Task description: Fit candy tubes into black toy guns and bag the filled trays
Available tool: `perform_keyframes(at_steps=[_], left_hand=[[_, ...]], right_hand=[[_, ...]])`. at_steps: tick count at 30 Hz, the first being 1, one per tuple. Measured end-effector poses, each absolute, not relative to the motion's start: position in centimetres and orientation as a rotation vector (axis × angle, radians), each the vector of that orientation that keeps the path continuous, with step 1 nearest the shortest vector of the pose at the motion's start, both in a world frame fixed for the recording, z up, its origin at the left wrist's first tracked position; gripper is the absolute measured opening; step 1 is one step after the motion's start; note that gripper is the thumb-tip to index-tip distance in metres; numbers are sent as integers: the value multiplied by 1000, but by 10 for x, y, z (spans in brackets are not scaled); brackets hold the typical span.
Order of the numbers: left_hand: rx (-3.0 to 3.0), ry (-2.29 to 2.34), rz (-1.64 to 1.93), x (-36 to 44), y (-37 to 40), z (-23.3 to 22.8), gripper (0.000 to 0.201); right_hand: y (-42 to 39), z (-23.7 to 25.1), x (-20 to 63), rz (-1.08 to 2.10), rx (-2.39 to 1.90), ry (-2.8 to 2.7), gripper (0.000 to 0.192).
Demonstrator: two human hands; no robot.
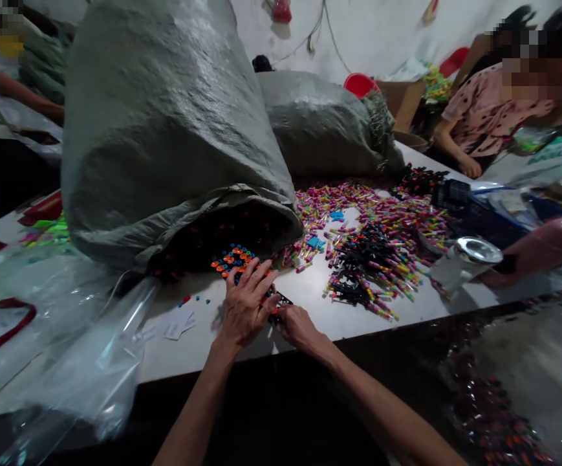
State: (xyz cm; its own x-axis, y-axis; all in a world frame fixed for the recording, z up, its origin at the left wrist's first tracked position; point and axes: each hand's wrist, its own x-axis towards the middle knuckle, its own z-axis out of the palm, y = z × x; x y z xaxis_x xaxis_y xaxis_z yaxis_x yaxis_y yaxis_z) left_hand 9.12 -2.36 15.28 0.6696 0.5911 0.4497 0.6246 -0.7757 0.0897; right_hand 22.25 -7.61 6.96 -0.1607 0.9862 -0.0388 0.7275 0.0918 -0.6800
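My left hand (248,303) lies at the mouth of a large grey-green woven sack (174,116), its fingers stretched out over small black pieces with orange and blue round parts (232,260). Close beside it, my right hand (301,327) has its fingers curled around a black piece with orange spots (281,301), whose exact kind I cannot make out. Part of that piece is hidden by the fingers of both hands. Several small blue and red bits (197,299) and some white paper slips (180,323) lie on the white table (304,291) to the left.
Right of my hands lie a pile of black pieces with colourful tubes (372,265) and many loose pink and yellow tubes (324,194). A clear jar (465,262) stands near the right edge. Clear plastic bags (77,336) cover the left. Other people sit at both sides.
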Motion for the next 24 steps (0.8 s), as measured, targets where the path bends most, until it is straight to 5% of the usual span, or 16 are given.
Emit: perform_keyframes(at_steps=[5, 11, 20, 24], left_hand=[[-2752, -932, -814, 90, -34, 147, 41], [-2773, -892, -944, 90, -32, 144, 27], [-2712, -816, -944, 87, -28, 141, 28], [-2613, -713, -938, 81, -15, 133, 29]], right_hand=[[-96, 86, 310, 608, -1754, -1788, 24], [-80, 106, 437, 51, -2549, -1649, 20], [-63, 106, 434, 53, -2481, -1735, 13], [-62, 99, 381, 498, -1942, -1519, 6]])
